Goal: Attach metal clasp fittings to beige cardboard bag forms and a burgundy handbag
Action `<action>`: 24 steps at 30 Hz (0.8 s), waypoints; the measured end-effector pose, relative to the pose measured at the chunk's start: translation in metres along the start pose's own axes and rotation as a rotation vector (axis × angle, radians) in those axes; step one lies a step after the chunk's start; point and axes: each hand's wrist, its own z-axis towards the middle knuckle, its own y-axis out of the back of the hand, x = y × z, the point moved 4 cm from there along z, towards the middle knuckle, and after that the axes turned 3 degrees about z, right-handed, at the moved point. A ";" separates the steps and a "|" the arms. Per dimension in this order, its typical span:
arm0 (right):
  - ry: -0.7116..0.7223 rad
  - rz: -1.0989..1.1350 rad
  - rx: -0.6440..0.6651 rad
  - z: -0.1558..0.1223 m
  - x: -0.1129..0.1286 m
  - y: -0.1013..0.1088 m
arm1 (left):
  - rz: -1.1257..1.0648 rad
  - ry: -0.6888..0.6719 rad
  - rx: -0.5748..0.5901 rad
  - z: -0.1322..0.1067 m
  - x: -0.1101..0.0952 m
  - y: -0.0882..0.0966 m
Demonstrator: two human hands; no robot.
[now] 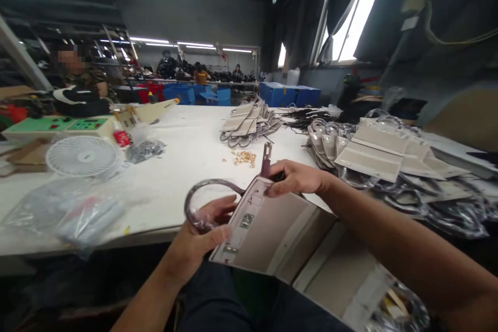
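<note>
A pale grey bag panel (272, 233) with a small metal clasp plate lies across my lap, partly over the table edge. My left hand (206, 228) grips its lower left edge together with the curved, plastic-wrapped purple handle (202, 192). My right hand (295, 179) is closed at the panel's top edge, pinching where the handle's strap end (266, 158) sticks up. A little pile of gold metal fittings (245, 157) rests on the table just beyond the hands.
Stacks of similar panels with wrapped handles lie at right (373, 158) and at the far middle (245, 124). A small white fan (81, 156), plastic bags (66, 212) and a green control box (58, 125) sit at left. A seated person (78, 88) is at far left. Blue crates (288, 94) stand behind.
</note>
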 end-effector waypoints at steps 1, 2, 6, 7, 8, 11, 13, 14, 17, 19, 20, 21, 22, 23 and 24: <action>-0.046 -0.002 0.025 0.008 -0.018 -0.001 | -0.021 0.065 0.005 -0.003 0.022 0.000; -0.092 -0.006 0.045 0.014 -0.037 -0.001 | -0.029 0.126 -0.010 -0.005 0.045 -0.001; -0.228 -0.009 0.125 0.031 -0.103 0.000 | -0.059 0.290 -0.186 -0.007 0.130 0.000; -0.254 -0.009 0.138 0.034 -0.116 0.002 | -0.064 0.311 -0.213 -0.005 0.146 -0.001; -0.280 -0.011 0.151 0.038 -0.126 0.005 | -0.066 0.325 -0.230 -0.002 0.160 -0.001; -0.342 -0.021 0.174 0.048 -0.150 0.018 | -0.090 0.330 -0.264 0.010 0.185 -0.004; -0.375 -0.051 0.169 0.055 -0.163 0.029 | -0.128 0.320 -0.286 0.020 0.192 -0.006; -0.394 -0.086 0.161 0.059 -0.169 0.034 | -0.149 0.320 -0.298 0.024 0.194 -0.007; -0.458 -0.233 0.118 0.067 -0.187 0.048 | -0.199 0.346 -0.350 0.034 0.200 -0.013; -0.486 -0.311 0.060 0.070 -0.194 0.054 | -0.222 0.361 -0.401 0.037 0.206 -0.017; -0.486 -0.345 -0.003 0.070 -0.195 0.056 | -0.233 0.368 -0.430 0.037 0.209 -0.018; -0.470 -0.382 -0.096 0.069 -0.192 0.058 | -0.242 0.376 -0.459 0.037 0.213 -0.020; -0.437 -0.419 -0.218 0.067 -0.185 0.059 | -0.252 0.385 -0.486 0.036 0.216 -0.021; -0.385 -0.454 -0.369 0.063 -0.175 0.059 | -0.264 0.396 -0.511 0.035 0.220 -0.023; -0.314 -0.475 -0.532 0.057 -0.163 0.057 | -0.276 0.410 -0.533 0.034 0.222 -0.024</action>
